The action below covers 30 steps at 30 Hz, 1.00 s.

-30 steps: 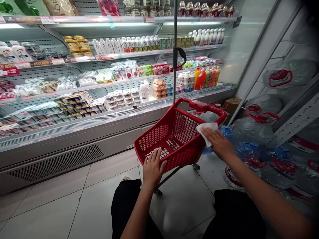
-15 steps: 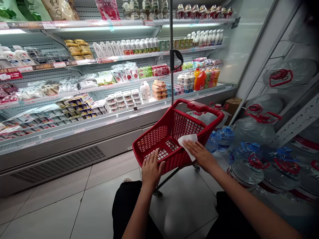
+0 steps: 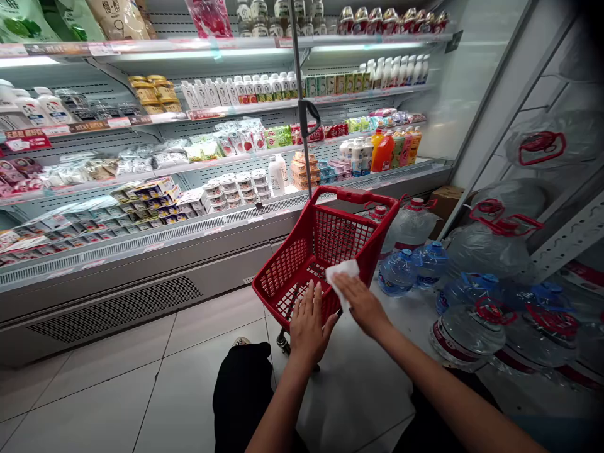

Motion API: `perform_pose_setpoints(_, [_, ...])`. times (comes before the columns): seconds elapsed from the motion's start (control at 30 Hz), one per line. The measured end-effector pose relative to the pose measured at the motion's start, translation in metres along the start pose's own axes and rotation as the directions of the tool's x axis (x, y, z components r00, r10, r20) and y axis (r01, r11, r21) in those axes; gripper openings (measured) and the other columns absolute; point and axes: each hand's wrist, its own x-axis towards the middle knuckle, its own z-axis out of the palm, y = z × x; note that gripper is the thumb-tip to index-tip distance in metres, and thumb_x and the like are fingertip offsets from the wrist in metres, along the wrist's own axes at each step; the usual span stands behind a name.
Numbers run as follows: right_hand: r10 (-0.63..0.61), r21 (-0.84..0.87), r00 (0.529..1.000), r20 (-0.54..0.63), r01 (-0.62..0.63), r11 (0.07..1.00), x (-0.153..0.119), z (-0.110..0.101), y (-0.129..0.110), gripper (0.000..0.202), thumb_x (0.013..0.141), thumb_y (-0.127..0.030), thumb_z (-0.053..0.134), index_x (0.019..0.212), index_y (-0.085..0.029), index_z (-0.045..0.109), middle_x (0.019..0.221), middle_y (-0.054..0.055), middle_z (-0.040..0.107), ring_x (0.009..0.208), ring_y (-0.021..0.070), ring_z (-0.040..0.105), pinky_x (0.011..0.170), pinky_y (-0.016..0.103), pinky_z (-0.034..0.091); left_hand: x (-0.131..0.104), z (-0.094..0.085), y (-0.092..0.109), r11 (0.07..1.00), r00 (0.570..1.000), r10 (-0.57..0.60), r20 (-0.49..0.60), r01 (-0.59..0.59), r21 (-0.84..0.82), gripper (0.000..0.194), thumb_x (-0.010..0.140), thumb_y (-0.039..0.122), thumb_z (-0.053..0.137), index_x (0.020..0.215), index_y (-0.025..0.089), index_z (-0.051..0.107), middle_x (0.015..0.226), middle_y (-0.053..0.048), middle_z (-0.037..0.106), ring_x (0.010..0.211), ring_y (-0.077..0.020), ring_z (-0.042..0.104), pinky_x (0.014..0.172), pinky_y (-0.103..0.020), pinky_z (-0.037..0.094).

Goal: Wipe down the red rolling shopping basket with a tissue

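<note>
Nearest us are our two legs in black trousers (image 3: 240, 396), with a patterned shoe tip (image 3: 241, 341) on the pale tiled floor (image 3: 198, 377). Our left hand (image 3: 309, 327) is open, palm down, its fingers extended over the near side of the red cart (image 3: 342, 229); they seem to rest on the rim, though from above we find the contact hard to judge. Our right hand (image 3: 358, 302) has hold of a white cloth (image 3: 342, 275), its fingers laid over it and pressing it to that same near rim, just right of the left hand. The cart stands in front of us, angled, with its handle (image 3: 352, 196) at the far end and a dark caster (image 3: 283, 343) showing below.

To the right of the cart, we see blue water bottles (image 3: 399, 274) and larger red-handled jugs (image 3: 467, 330) on the floor. Beyond the cart is a refrigerated case (image 3: 221, 270), with a metal pole (image 3: 301, 69) rising in front of it. On its shelves we make out stacked white tubs (image 3: 236, 189), an orange bottle (image 3: 383, 153) and, higher up, gold tubs (image 3: 155, 91).
</note>
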Motion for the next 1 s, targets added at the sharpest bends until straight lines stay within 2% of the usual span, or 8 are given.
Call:
perform_pose_setpoints(0.1, [-0.132, 0.117, 0.991, 0.001, 0.131, 0.984, -0.009, 0.003, -0.036, 0.075, 0.092, -0.007, 0.042, 0.164, -0.021, 0.028, 0.162, 0.007, 0.046, 0.151, 0.0192, 0.040, 0.125, 0.044, 0.035, 0.001, -0.002, 0.002, 0.994, 0.996, 0.085, 0.037, -0.082, -0.071, 0.089, 0.105, 0.056, 0.044, 0.167, 0.018, -0.007, 0.172, -0.014, 0.020, 0.158, -0.0253, 0.027, 0.124, -0.044, 0.033])
perform_pose_setpoints(0.17, [-0.177, 0.145, 0.984, 0.017, 0.173, 0.974, -0.012, 0.000, -0.036, 0.074, 0.092, -0.006, 0.042, 0.164, -0.021, 0.030, 0.161, 0.006, 0.047, 0.151, 0.0179, 0.039, 0.126, 0.044, 0.034, 0.000, -0.007, -0.005, 0.985, 0.986, 0.150, 0.070, -0.142, -0.102, 0.089, 0.104, 0.059, 0.042, 0.167, 0.019, -0.007, 0.173, -0.012, 0.018, 0.159, -0.0233, 0.022, 0.126, -0.043, 0.030])
perform_pose_setpoints(0.37, [-0.028, 0.017, 0.998, 0.051, 0.027, 0.999, 0.004, -0.014, 0.036, 0.092, 0.079, 0.005, 0.037, 0.164, -0.029, 0.028, 0.162, 0.001, 0.046, 0.151, 0.0156, 0.039, 0.126, 0.045, 0.032, -0.005, -0.024, -0.058, 0.986, 0.973, 0.158, 0.169, -0.163, 0.016, 0.092, 0.096, 0.071, 0.052, 0.167, 0.027, 0.013, 0.172, -0.009, 0.025, 0.159, -0.0288, 0.022, 0.130, -0.056, 0.005])
perform_pose_setpoints(0.5, [0.061, -0.023, 0.997, 0.055, -0.060, 0.998, 0.012, -0.017, 0.058, 0.093, 0.077, 0.006, 0.038, 0.163, -0.026, 0.031, 0.163, 0.003, 0.044, 0.152, 0.0181, 0.038, 0.125, 0.046, 0.034, -0.008, -0.028, -0.088, 0.991, 0.968, 0.117, 0.220, -0.130, 0.043, 0.093, 0.093, 0.066, 0.062, 0.166, 0.030, 0.019, 0.171, -0.008, 0.028, 0.157, -0.0279, 0.029, 0.129, -0.051, 0.016])
perform_pose_setpoints(0.63, [0.066, 0.027, 0.997, 0.041, -0.067, 0.997, -0.002, -0.010, 0.019, 0.089, 0.077, 0.006, 0.037, 0.162, -0.022, 0.034, 0.164, 0.004, 0.043, 0.153, 0.0182, 0.035, 0.124, 0.044, 0.036, -0.007, -0.022, -0.087, 0.994, 0.980, 0.065, 0.190, -0.079, 0.070, 0.087, 0.094, 0.053, 0.067, 0.165, 0.031, 0.023, 0.168, -0.008, 0.036, 0.147, -0.0255, 0.045, 0.124, -0.044, 0.032])
perform_pose_setpoints(0.83, [-0.059, 0.064, 0.995, 0.080, 0.054, 0.996, -0.042, -0.002, -0.068, 0.088, 0.079, 0.003, 0.041, 0.164, -0.018, 0.030, 0.165, 0.004, 0.041, 0.158, 0.0209, 0.024, 0.128, 0.046, 0.031, -0.004, -0.004, -0.046, 0.997, 0.995, 0.004, 0.098, -0.012, 0.081, 0.094, 0.089, 0.053, 0.073, 0.166, 0.031, 0.023, 0.166, -0.010, 0.039, 0.137, -0.0301, 0.055, 0.117, -0.047, 0.039])
perform_pose_setpoints(0.9, [-0.062, 0.041, 0.993, 0.100, 0.058, 0.997, -0.050, -0.007, -0.069, 0.089, 0.081, 0.002, 0.042, 0.166, -0.018, 0.022, 0.167, 0.004, 0.038, 0.158, 0.0209, 0.023, 0.128, 0.046, 0.031, -0.002, -0.001, -0.037, 0.998, 0.997, 0.009, 0.083, -0.014, 0.061, 0.092, 0.091, 0.054, 0.070, 0.166, 0.030, 0.022, 0.166, -0.011, 0.038, 0.135, -0.0300, 0.057, 0.116, -0.047, 0.042])
perform_pose_setpoints(1.0, [-0.046, -0.001, 0.992, 0.121, 0.047, 0.999, -0.054, -0.017, -0.043, 0.089, 0.086, 0.001, 0.039, 0.167, -0.022, 0.012, 0.170, 0.002, 0.031, 0.159, 0.0196, 0.021, 0.128, 0.046, 0.030, 0.006, -0.001, -0.046, 0.993, 0.987, 0.113, 0.114, -0.118, 0.032, 0.083, 0.096, 0.054, 0.063, 0.165, 0.028, 0.026, 0.167, -0.008, 0.037, 0.142, -0.0277, 0.052, 0.117, -0.045, 0.042])
